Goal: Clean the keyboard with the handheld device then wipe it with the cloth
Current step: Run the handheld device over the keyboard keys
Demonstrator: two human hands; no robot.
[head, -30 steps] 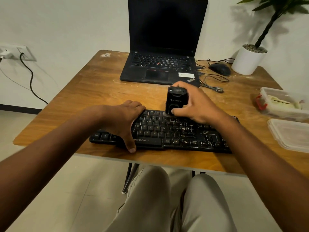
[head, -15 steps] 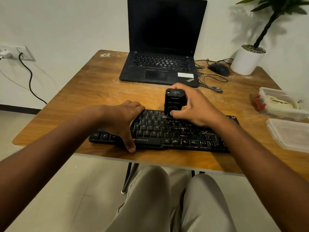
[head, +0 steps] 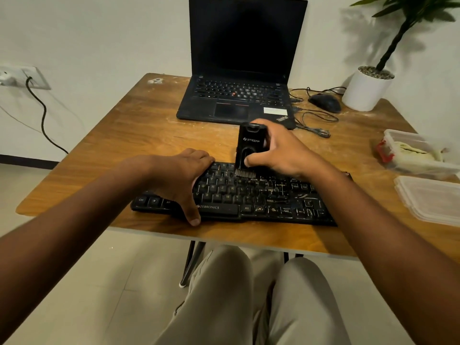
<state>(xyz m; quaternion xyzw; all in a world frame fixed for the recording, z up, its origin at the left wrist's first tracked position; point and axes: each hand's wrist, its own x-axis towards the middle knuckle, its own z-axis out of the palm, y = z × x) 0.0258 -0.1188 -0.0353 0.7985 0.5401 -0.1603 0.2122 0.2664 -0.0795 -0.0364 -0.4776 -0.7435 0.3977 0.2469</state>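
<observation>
Brush sweeping the upper rows!
Right hand (head: pixel 281 150), wrapped round the black handheld device (head: pixel 250 145), has edged left along the dusty black keyboard (head: pixel 249 195); left hand (head: pixel 179 173) spread flat, bracing it.

**Count of things on the tabletop**

One black keyboard (head: pixel 261 195) lies along the near edge, with two hands on it: one left hand (head: pixel 179 178), one right hand (head: pixel 278 153). One handheld device (head: pixel 250 145) stands at the keyboard's far edge. One laptop (head: pixel 239 70) sits at the far edge. One mouse (head: pixel 324 102) and one potted plant (head: pixel 368 90) occupy the far right corner. Two plastic containers line the right edge: one filled container (head: pixel 413 155), one empty container (head: pixel 433 200).
</observation>
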